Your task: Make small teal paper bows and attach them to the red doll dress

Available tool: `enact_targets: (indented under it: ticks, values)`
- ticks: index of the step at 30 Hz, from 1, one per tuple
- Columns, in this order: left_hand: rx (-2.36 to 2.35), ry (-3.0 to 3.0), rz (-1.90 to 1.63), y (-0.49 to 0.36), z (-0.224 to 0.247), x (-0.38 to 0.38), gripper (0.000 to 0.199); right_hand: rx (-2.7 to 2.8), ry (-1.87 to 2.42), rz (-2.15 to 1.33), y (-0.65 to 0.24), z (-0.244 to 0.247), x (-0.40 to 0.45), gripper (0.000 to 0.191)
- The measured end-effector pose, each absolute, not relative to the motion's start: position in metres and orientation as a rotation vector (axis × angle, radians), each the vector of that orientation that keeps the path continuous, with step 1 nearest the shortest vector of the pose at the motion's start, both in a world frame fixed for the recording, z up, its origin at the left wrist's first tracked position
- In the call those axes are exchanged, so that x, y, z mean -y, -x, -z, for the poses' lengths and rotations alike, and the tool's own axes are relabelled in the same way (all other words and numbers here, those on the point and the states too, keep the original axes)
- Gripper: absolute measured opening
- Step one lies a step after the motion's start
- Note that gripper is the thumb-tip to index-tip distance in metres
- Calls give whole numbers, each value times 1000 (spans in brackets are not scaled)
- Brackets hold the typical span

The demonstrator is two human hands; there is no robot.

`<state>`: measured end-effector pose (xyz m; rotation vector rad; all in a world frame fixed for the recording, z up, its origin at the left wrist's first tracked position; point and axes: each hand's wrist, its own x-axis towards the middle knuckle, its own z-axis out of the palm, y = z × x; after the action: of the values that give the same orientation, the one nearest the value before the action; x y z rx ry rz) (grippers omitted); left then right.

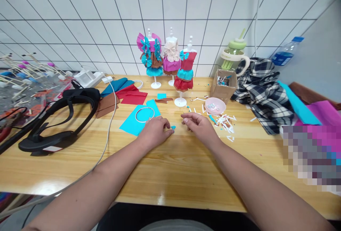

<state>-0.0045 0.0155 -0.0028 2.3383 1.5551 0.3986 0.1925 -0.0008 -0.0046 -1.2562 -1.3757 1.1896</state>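
Three small dress forms (pixel 187 65) stand at the back of a wooden table (pixel 170 174), already dressed in coloured, ruffled outfits, with blue bows on two of them. In front, a small blue piece (pixel 173 127) is at the thumb tip of the person's left hand (pixel 156 129), its fingers curled inward, though whether they pinch it cannot be told, while the right hand (pixel 198 124) hovers half open nearby, seemingly empty. The piece looks unattached, and blue sheets (pixel 130 122) lie beside the left hand, so some work probably remains.
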Motion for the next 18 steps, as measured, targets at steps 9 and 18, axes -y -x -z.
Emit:
enact_targets:
  ticks: [9, 18]
  values:
    - [-1416, -2090, -531, -5, -5, -5, 16, 1401, 1181, -1290, -185, 9, 8, 76]
    - [-1288, -1778, -555, -6, -13, -4, 25, 1470, 1137, -1309, -183, 1, 14, 76]
